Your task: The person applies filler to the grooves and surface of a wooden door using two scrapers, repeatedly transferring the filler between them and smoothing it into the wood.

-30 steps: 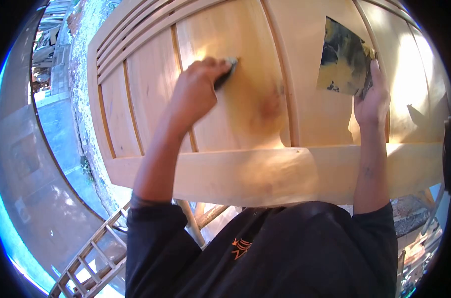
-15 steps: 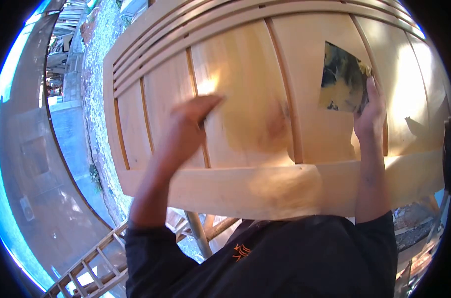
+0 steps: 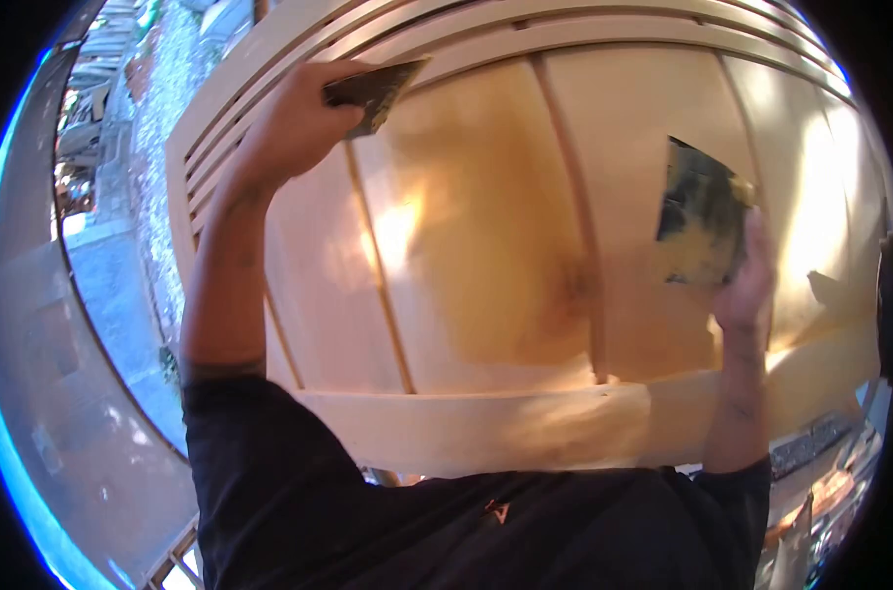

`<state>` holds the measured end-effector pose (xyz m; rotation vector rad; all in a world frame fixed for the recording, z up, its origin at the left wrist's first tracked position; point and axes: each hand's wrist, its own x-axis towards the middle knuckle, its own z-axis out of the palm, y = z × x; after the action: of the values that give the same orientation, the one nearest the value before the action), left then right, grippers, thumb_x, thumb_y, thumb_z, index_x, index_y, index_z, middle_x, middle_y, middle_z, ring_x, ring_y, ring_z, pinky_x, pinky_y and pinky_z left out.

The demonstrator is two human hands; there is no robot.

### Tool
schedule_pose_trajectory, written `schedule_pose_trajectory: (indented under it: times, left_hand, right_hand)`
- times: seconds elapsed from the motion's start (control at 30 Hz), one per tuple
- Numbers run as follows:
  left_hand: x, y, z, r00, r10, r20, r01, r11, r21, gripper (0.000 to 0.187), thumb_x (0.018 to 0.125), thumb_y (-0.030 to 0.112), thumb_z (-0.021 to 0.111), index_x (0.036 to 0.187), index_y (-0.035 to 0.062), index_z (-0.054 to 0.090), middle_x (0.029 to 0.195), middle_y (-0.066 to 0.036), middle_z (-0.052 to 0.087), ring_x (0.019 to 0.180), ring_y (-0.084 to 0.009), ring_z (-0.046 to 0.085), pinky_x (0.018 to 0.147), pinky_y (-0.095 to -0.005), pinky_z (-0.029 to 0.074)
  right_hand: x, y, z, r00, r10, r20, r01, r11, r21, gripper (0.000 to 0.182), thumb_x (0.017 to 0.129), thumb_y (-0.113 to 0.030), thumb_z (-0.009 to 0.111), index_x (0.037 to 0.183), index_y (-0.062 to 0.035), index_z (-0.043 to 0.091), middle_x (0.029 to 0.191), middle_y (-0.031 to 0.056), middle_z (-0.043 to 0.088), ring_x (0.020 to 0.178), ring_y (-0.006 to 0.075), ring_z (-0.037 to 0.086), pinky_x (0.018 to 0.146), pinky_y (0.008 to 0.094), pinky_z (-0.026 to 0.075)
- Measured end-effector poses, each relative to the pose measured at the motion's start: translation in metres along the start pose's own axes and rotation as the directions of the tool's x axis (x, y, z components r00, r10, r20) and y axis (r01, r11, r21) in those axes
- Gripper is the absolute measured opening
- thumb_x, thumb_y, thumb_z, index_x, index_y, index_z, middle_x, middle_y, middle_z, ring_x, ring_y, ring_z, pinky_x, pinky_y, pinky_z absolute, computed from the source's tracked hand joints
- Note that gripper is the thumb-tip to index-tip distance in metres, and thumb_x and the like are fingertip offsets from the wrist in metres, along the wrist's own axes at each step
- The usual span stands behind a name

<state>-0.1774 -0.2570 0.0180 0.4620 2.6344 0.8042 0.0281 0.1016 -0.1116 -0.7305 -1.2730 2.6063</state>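
Observation:
A large light-wood panel (image 3: 643, 108) with grooves between its boards fills the middle of the head view. My left hand (image 3: 304, 123) is closed on a thin dark spreader (image 3: 380, 90), its edge dabbed with yellowish paste, over the panel's upper left near the slats. At the right, my right hand (image 3: 748, 280) grips a flat dark sheet (image 3: 700, 221) by its right side. Tan and yellowish paste is smeared across that sheet, which is held above the panel. A yellowish patch (image 3: 496, 197) colours the middle board between the hands.
Wooden slats (image 3: 604, 25) run along the panel's far edge. A thick rail (image 3: 466, 428) borders its near side, close to my body. Off to the left lie pale rough ground (image 3: 156, 177) and a long grey-brown surface (image 3: 73, 393). Part of a ladder (image 3: 176, 560) shows at the bottom left.
My left hand has moved up and left with the spreader, from mid-panel toward the slats. The sheet in my right hand sits slightly lower and further right in view. The camera view has shifted.

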Motion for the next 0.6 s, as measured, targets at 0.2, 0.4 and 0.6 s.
schedule_pose_trajectory:
  times: [0.2, 0.4, 0.6]
  left_hand:
    - [-0.098, 0.066, 0.108, 0.955, -0.110, -0.277, -0.107, 0.742, -0.662, 0.039, 0.084, -0.001, 0.062, 0.122, -0.0016, 0.052, 0.109, -0.007, 0.062, 0.100, -0.0145, 0.059, 0.090, -0.0267, 0.046]
    - [-0.151, 0.127, 0.179, 0.449, 0.599, -0.663, -0.748, 0.658, 0.088, 0.029, 0.087, 0.000, 0.053, 0.115, 0.0027, 0.048, 0.116, -0.025, 0.052, 0.106, -0.0356, 0.054, 0.090, -0.0442, 0.046]
    - [-0.205, 0.136, 0.162, 0.295, 0.868, -0.399, -0.815, 0.447, 0.369, 0.043, 0.072, 0.009, 0.075, 0.110, 0.0200, 0.058, 0.116, -0.011, 0.052, 0.108, -0.0295, 0.054, 0.095, -0.0464, 0.047]
  right_hand:
    - [-0.014, -0.006, 0.029, 0.996, 0.082, -0.022, -0.079, 0.991, 0.103, 0.032, 0.097, -0.021, 0.046, 0.118, 0.0023, 0.054, 0.106, 0.0096, 0.062, 0.095, 0.0162, 0.061, 0.084, 0.0283, 0.049]
    - [-0.049, -0.014, 0.055, 0.988, -0.014, 0.151, -0.011, 0.986, 0.168, 0.031, 0.099, -0.021, 0.039, 0.110, 0.0039, 0.054, 0.099, 0.0102, 0.063, 0.086, 0.0146, 0.063, 0.076, 0.0258, 0.051]
    - [-0.107, -0.025, 0.073, 0.925, 0.108, 0.363, -0.206, 0.949, 0.241, 0.034, 0.100, -0.021, 0.035, 0.115, 0.0054, 0.050, 0.105, 0.0132, 0.061, 0.092, 0.0173, 0.062, 0.081, 0.0285, 0.051]
